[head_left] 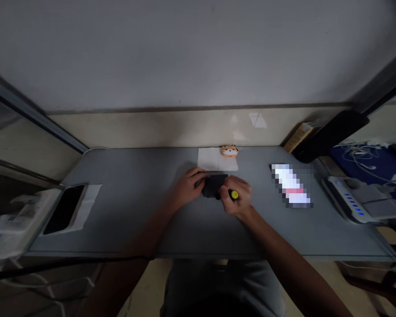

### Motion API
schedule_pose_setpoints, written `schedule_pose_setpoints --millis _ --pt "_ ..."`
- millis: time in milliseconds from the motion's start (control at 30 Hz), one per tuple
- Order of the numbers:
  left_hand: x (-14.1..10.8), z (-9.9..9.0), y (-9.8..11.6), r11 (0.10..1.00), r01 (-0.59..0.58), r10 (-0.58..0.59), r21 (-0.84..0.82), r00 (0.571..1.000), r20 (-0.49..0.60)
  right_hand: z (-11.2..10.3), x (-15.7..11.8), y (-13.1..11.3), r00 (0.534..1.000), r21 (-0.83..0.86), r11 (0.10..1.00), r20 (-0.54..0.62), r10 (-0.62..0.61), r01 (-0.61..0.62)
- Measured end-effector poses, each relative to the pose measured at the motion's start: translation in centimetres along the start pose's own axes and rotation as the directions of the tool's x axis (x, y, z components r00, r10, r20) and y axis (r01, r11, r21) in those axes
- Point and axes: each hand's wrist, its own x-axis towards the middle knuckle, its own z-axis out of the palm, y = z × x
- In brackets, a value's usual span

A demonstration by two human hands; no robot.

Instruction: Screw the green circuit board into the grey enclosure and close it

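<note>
White casings and wrappings (16, 224) are seen at the far left, beyond the edge of a grey desk (128, 176). On the desk's left end a black phone (66, 209) is laid, its screen dark, with a white paper (90, 200) partly covered by it. Near the middle, the left hand (186, 189) is set against the left edge of a flat black piece (214, 185); its fingers are bent there, but whether the edge is pinched or merely steadied cannot be told. The piece itself is placed on the desk between the two hands, just in front of a creased white sheet (211, 160), on whose right rear corner an orange animal-faced case (230, 152) is rested. At the piece's right side, the right hand (239, 196) is clamped round a dark tool with a yellow end (234, 194); the tip is hidden. Farther right, a lit screen (288, 185) is blurred into blocks. Behind it, a yellowish box (296, 138) is leaned beside a long black object (331, 134). At the right end, a power strip (350, 204) is marked by blue lights, and white cables (366, 165) are strewn over a blue surface (345, 160).
</note>
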Motion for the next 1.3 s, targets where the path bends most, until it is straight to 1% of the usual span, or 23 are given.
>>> schedule_pose_setpoints --millis 133,300,467,533,633,767,833,867,1000,1067,1167,1233,1300 --pt "0.1 -0.3 0.3 0.997 -0.08 0.08 0.003 0.997 -0.024 -0.1 0.1 0.0 1.0 -0.006 1.0 -0.007 0.025 -0.025" --pt "0.2 -0.5 0.6 0.996 -0.095 0.095 0.0 0.995 -0.022 0.0 0.3 -0.2 0.999 -0.005 0.999 0.035 0.032 -0.032" --pt "0.2 -0.7 0.7 0.991 -0.131 0.13 -0.015 0.991 -0.032 -0.1 0.3 -0.1 1.0 0.018 0.999 0.016 0.027 -0.027" --pt "0.2 -0.8 0.8 0.991 -0.133 0.133 -0.019 0.991 -0.024 -0.3 0.2 -0.1 0.998 0.017 0.998 0.007 0.061 -0.061" --pt "0.1 -1.0 1.2 0.991 -0.126 0.127 -0.038 0.992 0.015 -0.5 -0.1 0.1 0.989 0.022 0.989 -0.002 0.147 -0.147" --pt "0.1 -1.5 2.0 0.993 -0.087 0.092 -0.086 0.994 0.061 -0.7 -0.2 0.5 0.959 0.056 0.961 -0.068 0.274 -0.271" --pt "0.1 -1.6 2.3 0.991 -0.073 0.084 -0.115 0.992 0.096 -0.7 0.0 0.7 0.925 0.063 0.935 -0.139 0.353 -0.348" --pt "0.1 -1.6 2.5 0.989 -0.072 0.086 -0.129 0.99 0.11 -0.8 0.1 0.9 0.899 0.062 0.917 -0.182 0.399 -0.395" --pt "0.0 -0.8 2.2 0.986 -0.068 0.084 -0.15 0.991 0.106 -1.0 0.7 1.6 0.749 0.083 0.812 -0.342 0.567 -0.578" --pt "0.0 -0.1 1.8 0.987 -0.058 0.071 -0.152 0.994 0.084 -1.0 0.9 2.0 0.696 0.115 0.774 -0.37 0.615 -0.623" --pt "-0.1 0.5 1.2 0.986 -0.04 0.049 -0.163 0.997 0.055 -1.0 1.1 2.4 0.656 0.163 0.738 -0.362 0.662 -0.655" --pt "-0.2 0.5 0.8 0.987 -0.013 0.023 -0.16 0.998 0.055 -1.1 1.2 2.7 0.622 0.195 0.709 -0.361 0.694 -0.678" --pt "-0.2 0.3 0.3 0.988 0.024 -0.016 -0.15 0.998 0.054 -1.2 1.2 3.2 0.57 0.228 0.672 -0.383 0.727 -0.705"
